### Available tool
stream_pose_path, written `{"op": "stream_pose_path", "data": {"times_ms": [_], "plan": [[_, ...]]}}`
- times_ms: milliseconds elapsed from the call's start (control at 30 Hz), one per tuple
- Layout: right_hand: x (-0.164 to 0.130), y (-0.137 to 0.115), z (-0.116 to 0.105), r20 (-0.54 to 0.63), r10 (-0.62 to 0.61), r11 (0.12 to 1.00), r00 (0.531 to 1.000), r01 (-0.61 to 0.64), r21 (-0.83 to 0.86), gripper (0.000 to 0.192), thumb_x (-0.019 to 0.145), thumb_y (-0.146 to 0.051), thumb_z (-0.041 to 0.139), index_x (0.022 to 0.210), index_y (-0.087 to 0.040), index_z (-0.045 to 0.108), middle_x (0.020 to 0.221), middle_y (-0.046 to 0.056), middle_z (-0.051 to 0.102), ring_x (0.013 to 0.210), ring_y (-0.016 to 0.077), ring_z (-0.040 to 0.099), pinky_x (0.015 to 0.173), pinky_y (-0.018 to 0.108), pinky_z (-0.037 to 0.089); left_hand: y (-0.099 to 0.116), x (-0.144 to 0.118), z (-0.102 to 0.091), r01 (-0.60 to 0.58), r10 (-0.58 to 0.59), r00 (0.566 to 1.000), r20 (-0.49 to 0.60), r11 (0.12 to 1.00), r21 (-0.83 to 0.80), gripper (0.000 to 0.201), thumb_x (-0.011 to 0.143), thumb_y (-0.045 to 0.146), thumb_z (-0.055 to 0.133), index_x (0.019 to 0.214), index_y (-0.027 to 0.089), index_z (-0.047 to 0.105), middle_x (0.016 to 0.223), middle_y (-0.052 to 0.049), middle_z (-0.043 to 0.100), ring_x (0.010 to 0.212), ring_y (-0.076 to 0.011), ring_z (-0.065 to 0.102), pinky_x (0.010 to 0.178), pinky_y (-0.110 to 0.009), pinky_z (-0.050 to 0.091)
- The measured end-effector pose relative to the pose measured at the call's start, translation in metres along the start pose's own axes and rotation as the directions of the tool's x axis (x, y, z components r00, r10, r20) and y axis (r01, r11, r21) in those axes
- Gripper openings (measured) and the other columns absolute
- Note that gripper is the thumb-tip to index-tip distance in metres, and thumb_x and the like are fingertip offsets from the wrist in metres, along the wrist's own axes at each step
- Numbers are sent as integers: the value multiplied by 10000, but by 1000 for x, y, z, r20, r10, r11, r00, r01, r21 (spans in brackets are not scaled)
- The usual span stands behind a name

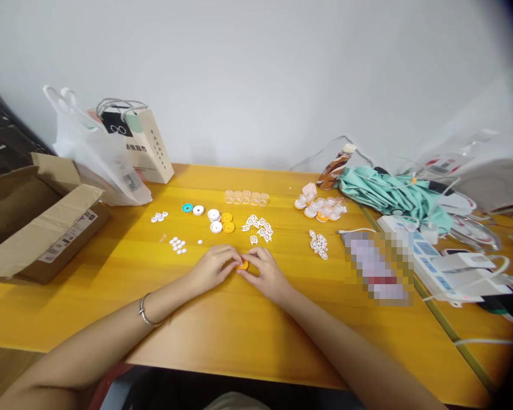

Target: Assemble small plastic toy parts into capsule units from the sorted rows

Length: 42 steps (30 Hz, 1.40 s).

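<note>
Between the fingertips of my left hand (216, 267) and my right hand (267, 274) is a small orange round piece (243, 266), partly hidden by the fingers. Both hands are pinched around it, low over the table. Just beyond them lie white cut-out plastic pieces (264, 229) and a group of round caps in white (216, 227) and yellow (228, 227). A teal cap (187, 208) sits further left beside another white one. Several small white discs (178, 245) lie left of my left hand.
Clear cups (247, 197) stand in a row at the back. Domed clear-topped pieces (320, 208) and a brown bottle (337, 167) are back right. A power strip (427, 259), a teal umbrella (389, 191) and cables crowd the right. An open cardboard box (68, 239) stands left.
</note>
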State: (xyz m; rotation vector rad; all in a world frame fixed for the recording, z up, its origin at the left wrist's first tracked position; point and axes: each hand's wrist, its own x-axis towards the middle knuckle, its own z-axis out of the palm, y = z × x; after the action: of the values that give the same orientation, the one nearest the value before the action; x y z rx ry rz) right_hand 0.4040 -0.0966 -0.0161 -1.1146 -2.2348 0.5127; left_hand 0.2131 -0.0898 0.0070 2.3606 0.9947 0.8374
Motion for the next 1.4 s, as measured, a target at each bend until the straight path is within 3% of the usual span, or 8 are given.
{"op": "stream_pose_path", "data": {"times_ms": [567, 767, 933, 1000, 1200, 1400], "plan": [[0, 2, 3, -22, -10, 1000, 1000, 11, 18, 265, 810, -315, 571, 1061, -234, 594, 940, 65, 556, 909, 205, 518, 827, 375, 438, -3, -3, 7, -98, 98, 995, 13, 960, 263, 181, 889, 232, 452, 882, 185, 627, 861, -47, 663, 796, -146, 588, 708, -279, 381], [0, 1, 1, -15, -13, 1000, 1000, 13, 18, 246, 806, -318, 575, 1034, -231, 604, 934, 66, 557, 905, 206, 525, 822, 375, 443, -5, -3, 0, -242, 221, 970, 104, 924, 296, 197, 899, 201, 432, 923, 175, 626, 909, -60, 666, 850, -147, 592, 750, -276, 402], [0, 2, 1, -9, -8, 1000, 1000, 9, 17, 241, 811, -315, 568, 1039, -243, 607, 941, 62, 555, 906, 204, 523, 823, 378, 444, -6, -2, -9, -365, 304, 924, 231, 881, 301, 216, 901, 175, 418, 989, 166, 614, 979, -83, 662, 953, -172, 583, 813, -301, 420], [0, 2, 1, -5, -5, 1000, 1000, 5, 20, 243, 813, -316, 566, 1041, -243, 608, 946, 63, 556, 912, 206, 523, 827, 380, 445, -7, -2, -12, -362, 304, 922, 238, 896, 257, 219, 898, 179, 427, 1013, 180, 613, 1013, -80, 662, 969, -171, 586, 834, -310, 427], [-1, 3, 2, -26, 1, 999, 1000, 1, 48, 295, 810, -329, 571, 1093, -252, 594, 968, 71, 556, 934, 215, 524, 828, 395, 456, -13, -3, -15, -212, 199, 974, 111, 970, 119, 227, 874, 235, 490, 1064, 196, 608, 1033, -70, 669, 917, -150, 625, 817, -291, 477], [-2, 5, 6, -51, 26, 995, 998, -21, 93, 303, 796, -280, 594, 1098, -260, 597, 977, 62, 573, 947, 212, 545, 844, 393, 461, -20, -6, -10, -292, 271, 954, 128, 937, 193, 236, 885, 211, 460, 1051, 182, 627, 1054, -85, 666, 927, -161, 638, 828, -300, 511]]}}
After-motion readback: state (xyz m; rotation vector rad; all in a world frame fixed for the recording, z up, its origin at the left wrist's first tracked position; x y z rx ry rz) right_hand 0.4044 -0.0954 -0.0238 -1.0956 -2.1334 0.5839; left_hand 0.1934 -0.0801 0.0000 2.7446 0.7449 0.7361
